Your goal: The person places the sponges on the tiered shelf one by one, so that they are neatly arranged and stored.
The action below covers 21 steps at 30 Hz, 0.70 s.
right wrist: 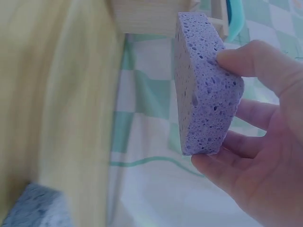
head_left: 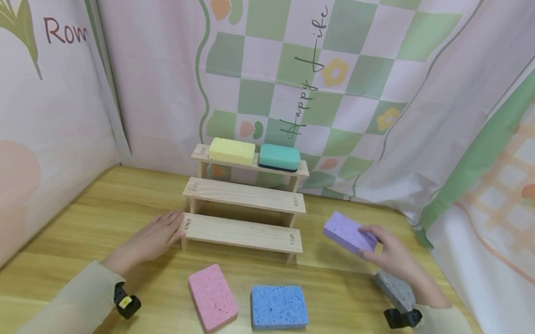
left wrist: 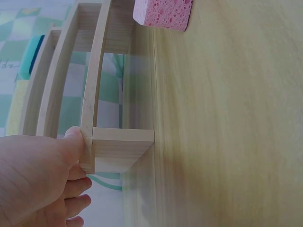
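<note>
My right hand (head_left: 387, 249) holds a purple sponge (head_left: 347, 233) off the table, right of a three-tier wooden rack. Its thumb lies on one face in the right wrist view, with the fingers (right wrist: 246, 142) at the other side and lower edge. My left hand (head_left: 157, 237) touches the left end of the rack's bottom shelf (head_left: 242, 233); in the left wrist view the thumb rests at the board's edge and the other fingers (left wrist: 75, 189) sit beside its end. A yellow sponge (head_left: 232, 151) and a teal sponge (head_left: 279, 157) with a dark underside stand on the top shelf (head_left: 201, 151).
On the wooden table (head_left: 154, 291) in front of the rack lie a pink sponge (head_left: 213, 298) and a blue sponge (head_left: 279, 307). A grey sponge (head_left: 394, 288) is partly hidden beneath my right forearm. Patterned curtains (head_left: 164, 73) hang behind and on both sides.
</note>
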### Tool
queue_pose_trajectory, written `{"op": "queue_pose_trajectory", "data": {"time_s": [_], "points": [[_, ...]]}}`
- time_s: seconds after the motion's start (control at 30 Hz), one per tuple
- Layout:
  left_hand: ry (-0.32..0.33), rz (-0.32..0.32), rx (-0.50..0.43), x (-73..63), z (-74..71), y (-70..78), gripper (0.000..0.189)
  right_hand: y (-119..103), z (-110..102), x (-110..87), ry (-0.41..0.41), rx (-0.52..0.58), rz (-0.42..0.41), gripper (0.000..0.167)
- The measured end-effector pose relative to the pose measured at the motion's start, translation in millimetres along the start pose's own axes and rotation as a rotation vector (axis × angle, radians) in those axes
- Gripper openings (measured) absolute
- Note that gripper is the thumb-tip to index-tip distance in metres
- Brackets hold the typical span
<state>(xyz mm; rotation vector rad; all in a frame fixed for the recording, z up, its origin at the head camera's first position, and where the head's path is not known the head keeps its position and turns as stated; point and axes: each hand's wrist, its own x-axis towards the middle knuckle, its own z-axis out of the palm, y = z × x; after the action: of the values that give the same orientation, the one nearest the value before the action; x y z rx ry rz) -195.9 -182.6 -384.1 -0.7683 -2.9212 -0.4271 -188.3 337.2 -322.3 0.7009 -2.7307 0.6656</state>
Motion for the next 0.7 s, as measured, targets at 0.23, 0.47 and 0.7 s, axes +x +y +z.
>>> {"op": "queue_pose_trajectory", "data": {"time_s": [0.23, 0.47, 0.7], "points": [[-0.005, -0.005, -0.002, -0.4, -0.8, 0.2, 0.051, -13, -7, 16.8, -0.004, 0.005, -0.003, 0.045], [-0.015, -0.017, -0.011, 0.0, -2.3, 1.9, 0.052, -27, -8, 32.6, -0.008, -0.001, -0.057, 0.044], [-0.014, -0.015, -0.014, -0.6, -3.5, 3.2, 0.052, -41, -9, 46.8, -0.037, -0.019, -0.069, 0.045]]}}
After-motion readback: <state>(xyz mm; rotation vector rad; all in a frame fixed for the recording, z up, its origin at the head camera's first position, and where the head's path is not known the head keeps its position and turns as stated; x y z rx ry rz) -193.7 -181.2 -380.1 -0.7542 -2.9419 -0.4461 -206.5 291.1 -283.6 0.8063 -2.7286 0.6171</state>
